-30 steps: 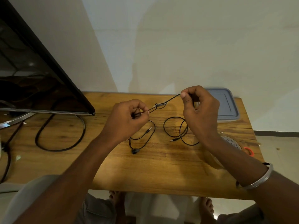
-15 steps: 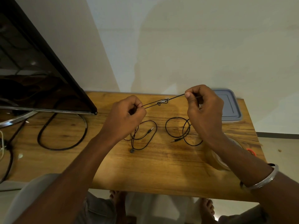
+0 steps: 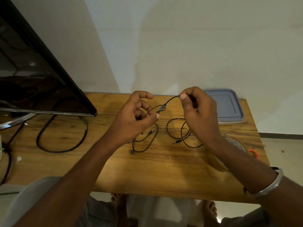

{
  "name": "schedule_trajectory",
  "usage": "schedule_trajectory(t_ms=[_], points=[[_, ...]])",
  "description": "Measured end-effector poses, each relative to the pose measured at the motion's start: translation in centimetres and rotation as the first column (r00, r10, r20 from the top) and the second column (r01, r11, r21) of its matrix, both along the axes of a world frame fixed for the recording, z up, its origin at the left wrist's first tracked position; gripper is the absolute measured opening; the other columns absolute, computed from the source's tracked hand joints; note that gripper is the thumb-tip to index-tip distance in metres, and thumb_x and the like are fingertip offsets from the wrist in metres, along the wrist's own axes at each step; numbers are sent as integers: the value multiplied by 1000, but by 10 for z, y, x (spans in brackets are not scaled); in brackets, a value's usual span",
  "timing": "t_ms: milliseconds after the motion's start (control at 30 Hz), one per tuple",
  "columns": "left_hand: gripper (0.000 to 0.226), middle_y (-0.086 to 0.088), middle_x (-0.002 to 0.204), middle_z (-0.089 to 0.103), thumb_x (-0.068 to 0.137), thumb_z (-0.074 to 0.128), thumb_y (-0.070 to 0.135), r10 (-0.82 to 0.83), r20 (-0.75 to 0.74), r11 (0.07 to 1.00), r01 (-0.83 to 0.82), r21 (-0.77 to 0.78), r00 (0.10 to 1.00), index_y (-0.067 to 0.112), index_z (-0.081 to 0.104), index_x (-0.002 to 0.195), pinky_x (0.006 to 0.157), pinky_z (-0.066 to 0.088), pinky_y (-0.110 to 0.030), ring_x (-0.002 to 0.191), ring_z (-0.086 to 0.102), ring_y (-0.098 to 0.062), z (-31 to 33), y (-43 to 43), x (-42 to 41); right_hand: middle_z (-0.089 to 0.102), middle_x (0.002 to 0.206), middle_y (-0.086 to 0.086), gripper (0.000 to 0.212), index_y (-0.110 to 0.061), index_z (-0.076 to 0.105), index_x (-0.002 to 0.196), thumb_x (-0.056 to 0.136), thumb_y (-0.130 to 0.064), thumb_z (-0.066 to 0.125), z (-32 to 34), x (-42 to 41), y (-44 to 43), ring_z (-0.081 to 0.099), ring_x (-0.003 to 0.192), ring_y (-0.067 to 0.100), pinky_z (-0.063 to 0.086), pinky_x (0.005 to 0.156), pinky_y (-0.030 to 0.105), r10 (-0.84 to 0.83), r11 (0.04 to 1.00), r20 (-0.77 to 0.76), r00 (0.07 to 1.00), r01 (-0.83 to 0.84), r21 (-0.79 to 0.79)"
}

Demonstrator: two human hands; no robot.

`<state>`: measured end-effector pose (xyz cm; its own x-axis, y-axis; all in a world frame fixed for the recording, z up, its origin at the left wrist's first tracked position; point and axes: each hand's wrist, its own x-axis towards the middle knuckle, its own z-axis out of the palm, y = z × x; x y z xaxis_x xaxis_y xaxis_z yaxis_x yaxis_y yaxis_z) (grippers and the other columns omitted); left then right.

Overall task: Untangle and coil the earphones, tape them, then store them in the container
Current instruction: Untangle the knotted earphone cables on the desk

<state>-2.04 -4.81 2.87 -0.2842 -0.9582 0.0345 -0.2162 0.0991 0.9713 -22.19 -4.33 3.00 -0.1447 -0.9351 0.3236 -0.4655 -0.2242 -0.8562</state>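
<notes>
Black earphones [image 3: 170, 101] stretch between both hands above the wooden table [image 3: 164, 169], with a knot [image 3: 161, 108] in the cable near the middle. My left hand [image 3: 132, 118] pinches the cable beside the knot with thumb and fingers. My right hand [image 3: 199, 110] pinches the other end of the raised stretch, thumb on top. Loose loops of the cable [image 3: 176, 128] lie on the table below, with a jack plug [image 3: 176, 142] and an earbud [image 3: 132, 152] showing. The grey-lidded container [image 3: 227, 107] sits at the back right. A roll of clear tape [image 3: 232, 145] is partly hidden behind my right forearm.
A dark monitor [image 3: 32, 79] on a chrome stand fills the left side, with a thick black cable [image 3: 65, 145] looped on the table beneath it. An orange ring [image 3: 253, 153] lies near the right edge. Bare feet show below the table's front edge.
My left hand has slid right along the cable to the knot, and its fingers have loosened and spread. The raised stretch now sags in a curve; my right hand stayed about where it was.
</notes>
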Motion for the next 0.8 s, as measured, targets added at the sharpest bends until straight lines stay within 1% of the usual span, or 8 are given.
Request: schedule_trajectory(t_ms=[100, 167, 233, 367, 433, 533, 667, 800], points=[[44, 4, 98, 60, 81, 80, 16, 12, 126, 984, 11, -175, 992, 22, 52, 115, 47, 42, -31, 50, 49, -17, -6, 3, -7, 54, 65, -10, 12, -17, 63, 91, 101, -18, 57, 0, 4, 3, 48, 58, 2, 34, 53, 13, 15, 1000, 15, 1000, -16, 23], [38, 10, 96, 62, 81, 81, 17, 35, 151, 975, 0, -221, 988, 22, 55, 109, 48, 43, -31, 48, 50, -13, -7, 3, -8, 52, 64, -11, 13, -18, 63, 91, 101, -19, 57, 0, 5, 3, 48, 57, 2, 34, 53, 12, 21, 999, 25, 999, -22, 41], [29, 12, 91, 63, 83, 79, 16, 81, 131, 969, -47, -244, 988, 23, 59, 103, 48, 43, -32, 48, 49, -15, -7, 3, -8, 52, 63, -11, 13, -18, 63, 90, 101, -19, 57, -1, 6, 3, 48, 57, 1, 34, 53, 11, 16, 999, 31, 999, -17, 52], [21, 10, 85, 69, 87, 75, 14, 180, 63, 955, -160, -249, 982, 22, 61, 100, 52, 48, -36, 58, 56, -31, -3, 3, -7, 54, 65, -11, 13, -17, 65, 90, 101, -19, 57, -2, 6, 3, 48, 59, 1, 36, 54, 12, -4, 997, 43, 999, 1, 73], [13, 9, 80, 69, 87, 75, 13, 202, 56, 953, -183, -242, 978, 18, 65, 95, 53, 50, -37, 61, 60, -27, -2, 4, -7, 55, 66, -11, 13, -17, 65, 91, 101, -19, 58, -1, 5, 3, 49, 60, 0, 36, 54, 12, -16, 997, 36, 999, 14, 71], [7, 11, 76, 68, 86, 75, 13, 235, 113, 943, -199, -265, 965, 18, 70, 89, 56, 53, -34, 63, 62, -11, -4, 3, -7, 57, 68, -12, 12, -18, 65, 90, 100, -19, 59, 0, 6, 4, 52, 63, -1, 38, 55, 11, -22, 998, 17, 1000, 21, 52], [6, 8, 87, 62, 86, 72, 12, 206, 239, 928, -111, -357, 949, 17, 68, 83, 57, 50, -34, 72, 58, -17, -6, 1, -5, 57, 68, -13, 11, -18, 64, 90, 100, -18, 59, -1, 8, 6, 53, 63, -2, 37, 53, 10, -14, 999, -14, 1000, 14, 39], [7, 8, 83, 59, 94, 61, 11, 140, 204, 945, -70, -318, 969, 14, 64, 88, 57, 46, -36, 70, 55, -12, -7, 0, -5, 58, 67, -10, 12, -21, 64, 90, 100, -21, 59, -3, 3, 3, 51, 61, 3, 37, 52, 16, -27, 998, -35, 999, 29, 63]])
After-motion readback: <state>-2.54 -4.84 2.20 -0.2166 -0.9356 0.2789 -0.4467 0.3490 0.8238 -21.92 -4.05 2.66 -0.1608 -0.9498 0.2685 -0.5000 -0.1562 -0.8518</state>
